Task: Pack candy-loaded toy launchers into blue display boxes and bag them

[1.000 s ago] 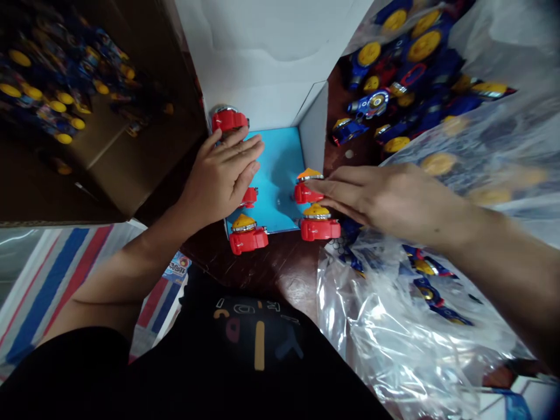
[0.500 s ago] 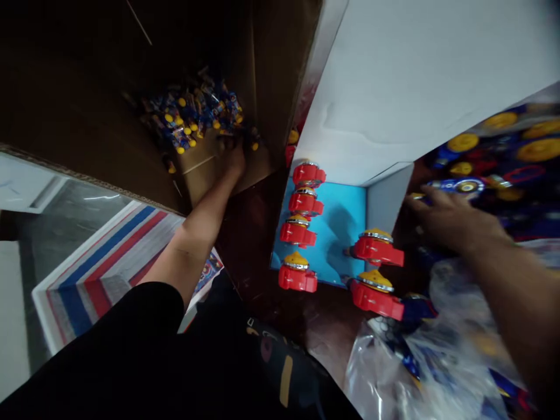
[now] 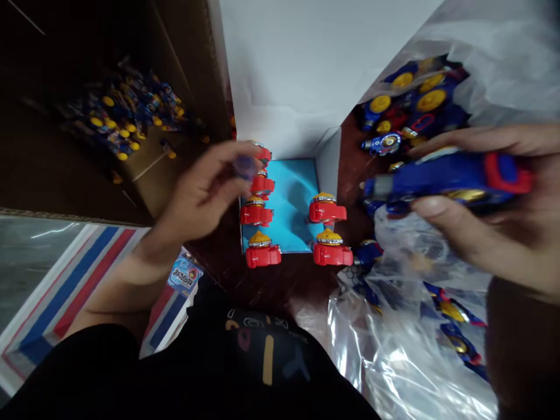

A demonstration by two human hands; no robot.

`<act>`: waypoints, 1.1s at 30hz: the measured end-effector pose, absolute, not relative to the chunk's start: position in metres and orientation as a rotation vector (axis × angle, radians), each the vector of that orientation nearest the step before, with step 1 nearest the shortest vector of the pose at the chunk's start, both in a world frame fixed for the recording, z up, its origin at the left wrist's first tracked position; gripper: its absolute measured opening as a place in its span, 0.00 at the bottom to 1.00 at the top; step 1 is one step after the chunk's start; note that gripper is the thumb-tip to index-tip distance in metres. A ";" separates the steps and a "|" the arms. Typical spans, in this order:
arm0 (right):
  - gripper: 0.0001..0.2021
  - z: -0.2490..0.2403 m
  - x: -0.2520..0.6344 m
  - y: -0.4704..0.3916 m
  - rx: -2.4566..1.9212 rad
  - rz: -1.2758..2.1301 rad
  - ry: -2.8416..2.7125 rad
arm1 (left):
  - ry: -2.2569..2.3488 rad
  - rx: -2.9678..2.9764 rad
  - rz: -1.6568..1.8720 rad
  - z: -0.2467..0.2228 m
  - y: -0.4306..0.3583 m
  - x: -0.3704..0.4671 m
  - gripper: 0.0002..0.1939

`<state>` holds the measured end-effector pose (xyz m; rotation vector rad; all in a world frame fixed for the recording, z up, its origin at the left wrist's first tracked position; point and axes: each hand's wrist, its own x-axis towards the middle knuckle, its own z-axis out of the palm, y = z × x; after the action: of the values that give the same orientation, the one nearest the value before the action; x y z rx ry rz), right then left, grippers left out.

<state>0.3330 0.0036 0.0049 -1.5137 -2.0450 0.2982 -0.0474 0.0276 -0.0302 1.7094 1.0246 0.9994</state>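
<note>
My left hand (image 3: 196,198), partly blurred, pinches a small bluish bottle (image 3: 245,167) between thumb and fingers, just left of the red toys (image 3: 257,216). My right hand (image 3: 507,245) is wrapped round a blue toy gun (image 3: 441,179) with a grey nozzle and a red rear end; the nozzle points left. Between the hands stands a white box (image 3: 289,70) with a light blue surface (image 3: 291,198) inside. Red toys with yellow cone tops and silver rings line its left and right edges.
At left, a deep brown carton (image 3: 175,76) contains a heap of small yellow-capped bottles (image 3: 131,111). More blue toy guns (image 3: 385,143) lie at right among clear plastic bags (image 3: 402,350). A striped box (image 3: 79,274) stands at lower left.
My left hand has come out of the carton with a small bottle. My right hand has lifted a blue toy gun from the pile. The view has shifted rightward.
</note>
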 end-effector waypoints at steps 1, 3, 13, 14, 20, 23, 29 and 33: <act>0.32 0.012 0.317 -0.003 -1.356 0.378 -2.069 | 0.892 1.613 0.953 -0.022 0.017 -0.033 0.19; 0.23 0.019 0.291 -0.011 -1.032 0.476 -2.073 | 0.744 1.412 0.932 -0.018 0.004 -0.010 0.22; 0.21 0.013 0.267 -0.031 -0.957 0.521 -1.964 | 0.658 0.976 0.815 -0.034 0.000 -0.001 0.26; 0.22 0.014 0.267 -0.031 -0.955 0.529 -1.969 | 0.627 1.015 0.777 -0.031 -0.002 -0.003 0.24; 0.23 0.005 0.255 -0.040 -1.029 0.529 -1.914 | 0.644 1.421 0.877 -0.018 -0.013 -0.007 0.14; 0.22 -0.006 0.251 -0.044 -1.023 0.813 -1.712 | 0.584 1.850 1.102 -0.022 -0.006 -0.007 0.19; 0.24 -0.016 0.264 -0.025 -1.142 1.608 -1.276 | 0.634 2.365 0.850 -0.027 0.024 -0.011 0.15; 0.26 -0.009 0.266 -0.005 -1.214 1.448 -1.341 | 0.872 2.226 0.773 -0.019 0.033 -0.009 0.28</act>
<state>0.2658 -0.0050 -0.0090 -1.2135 -1.3414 1.4483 -0.0093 0.0327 -0.0186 2.2257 0.8725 0.7732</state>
